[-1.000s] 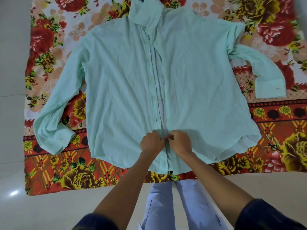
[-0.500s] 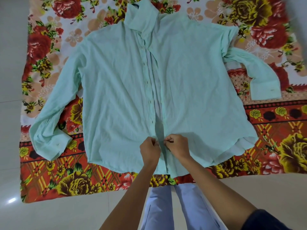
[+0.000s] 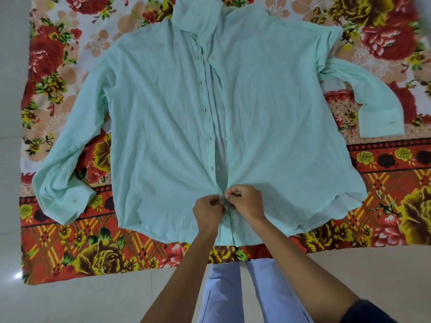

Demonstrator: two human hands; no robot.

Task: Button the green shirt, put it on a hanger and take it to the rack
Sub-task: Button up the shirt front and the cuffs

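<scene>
The pale green shirt point(image 3: 158, 117) lies spread flat, front up, on a floral blanket, collar at the far end and sleeves out to both sides. Its front placket is parted from the collar down to my hands, with a row of small dark buttons along the left edge. My left hand point(image 3: 208, 212) pinches the left placket edge near the hem. My right hand point(image 3: 247, 201) pinches the right placket edge against it, fingertips touching. Below my hands the placket lies closed. No hanger or rack is in view.
The red and yellow floral blanket point(image 3: 98, 248) covers the pale tiled floor point(image 3: 70, 299). My legs in light trousers point(image 3: 235, 294) stand at the blanket's near edge. The right sleeve is folded back near the blanket's right side.
My hands stay pinched together on the lower placket and have shifted very slightly up the shirt. The camera view has drifted a little; the shirt has not moved.
</scene>
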